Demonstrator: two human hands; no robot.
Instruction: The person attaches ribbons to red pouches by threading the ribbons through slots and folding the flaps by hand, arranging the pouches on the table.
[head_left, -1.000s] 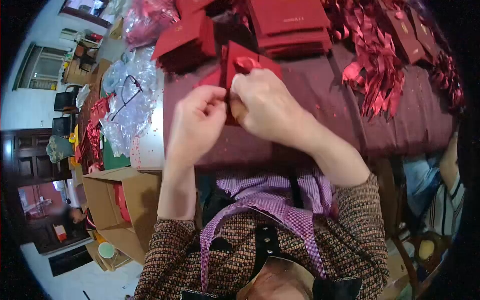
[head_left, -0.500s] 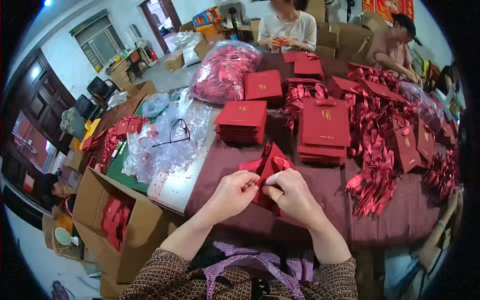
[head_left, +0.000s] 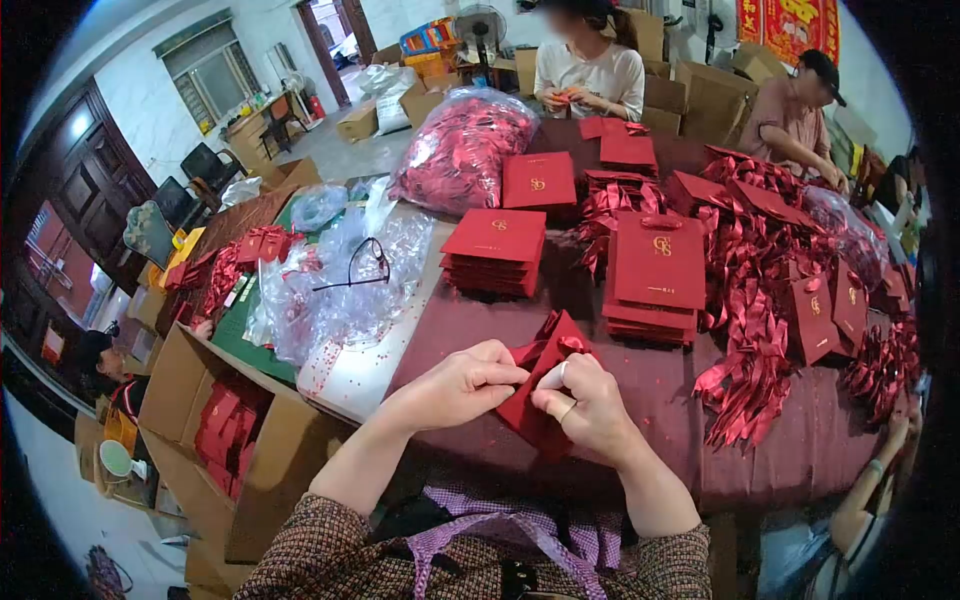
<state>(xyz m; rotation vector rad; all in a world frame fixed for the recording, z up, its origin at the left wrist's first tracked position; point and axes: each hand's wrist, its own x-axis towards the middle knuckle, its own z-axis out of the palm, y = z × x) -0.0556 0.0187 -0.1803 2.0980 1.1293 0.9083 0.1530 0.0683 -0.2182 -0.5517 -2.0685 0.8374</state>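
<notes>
A small red paper gift bag with a red satin ribbon is tilted between my hands, just above the table's near edge. My left hand is closed in a pinch at the bag's left edge. On the other side, my right hand, with a ring on one finger, has its thumb and fingers closed on the bag near its opening. What lies between the fingertips is partly hidden. Beyond my hands are a stack of red bags and a second stack of ribboned bags, both with gold lettering.
Loose red ribbons hang over the cloth-covered table at right. A clear sack of red ribbons stands behind. Glasses lie on plastic wrap at left, near a cardboard box holding red bags. Several people sit around.
My view has shifted slightly, so the table scene sits lower and to the right. The bag has turned in my hands and more of its red side faces me. Both hands stay closed on it.
</notes>
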